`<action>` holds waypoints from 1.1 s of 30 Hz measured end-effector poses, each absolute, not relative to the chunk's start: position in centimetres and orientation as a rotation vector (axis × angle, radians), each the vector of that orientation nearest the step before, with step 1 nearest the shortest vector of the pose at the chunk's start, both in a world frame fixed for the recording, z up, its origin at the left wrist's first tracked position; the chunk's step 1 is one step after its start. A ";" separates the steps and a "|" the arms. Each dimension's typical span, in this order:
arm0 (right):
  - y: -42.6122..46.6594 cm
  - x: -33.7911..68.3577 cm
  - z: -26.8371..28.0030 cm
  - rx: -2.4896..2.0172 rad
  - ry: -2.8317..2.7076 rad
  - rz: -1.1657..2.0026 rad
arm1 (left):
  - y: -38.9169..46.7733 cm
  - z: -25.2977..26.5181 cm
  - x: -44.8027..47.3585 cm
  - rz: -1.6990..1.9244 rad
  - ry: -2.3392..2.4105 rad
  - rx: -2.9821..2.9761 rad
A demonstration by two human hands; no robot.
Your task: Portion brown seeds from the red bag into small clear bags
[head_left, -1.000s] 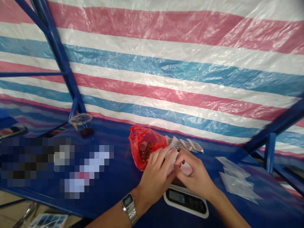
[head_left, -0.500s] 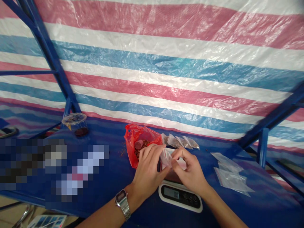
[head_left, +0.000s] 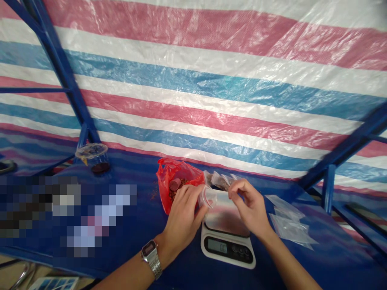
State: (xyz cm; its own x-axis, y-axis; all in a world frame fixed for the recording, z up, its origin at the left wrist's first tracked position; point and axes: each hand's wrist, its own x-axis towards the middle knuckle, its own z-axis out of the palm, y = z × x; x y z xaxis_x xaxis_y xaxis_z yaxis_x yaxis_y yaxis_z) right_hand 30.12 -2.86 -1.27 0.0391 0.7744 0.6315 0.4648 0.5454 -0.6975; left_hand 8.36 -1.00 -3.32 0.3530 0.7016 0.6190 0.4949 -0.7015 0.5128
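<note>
My left hand pinches a small clear zip bag between thumb and fingers, over the left side of the kitchen scale. The bag has a red line near its mouth, and nothing shows inside it. My right hand hovers over the right side of the scale, apart from the bag; its fingers are curled with thumb and index tips close together, nothing visible in them. Beneath both hands lies the white scale with a bare metal plate and a lit display. A red plastic bag behind my left hand holds brown pieces and a small pinkish cup.
Several filled clear bags lie in a row behind the scale. Flat clear bags are spread on the right of the blue table. A lidded plastic cup of dark liquid stands at back left. Blue metal posts flank the striped sheet.
My right hand has let go of the clear zip bag and moved right, away from it. My left hand has drawn the bag slightly left, uncovering the scale's plate.
</note>
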 end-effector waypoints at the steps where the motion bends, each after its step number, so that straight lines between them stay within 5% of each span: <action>1: -2.5 30.7 -1.6 -1.119 -1.546 0.270 | -1.0 -3.3 8.2 1.276 1.071 2.336; 24: 1.7 36.7 -6.5 -1.443 -1.065 0.031 | -3.1 -2.6 8.3 1.251 0.928 2.321; 33: -0.3 27.0 0.5 -1.395 -1.734 0.199 | -3.9 -1.8 6.9 1.476 1.004 2.264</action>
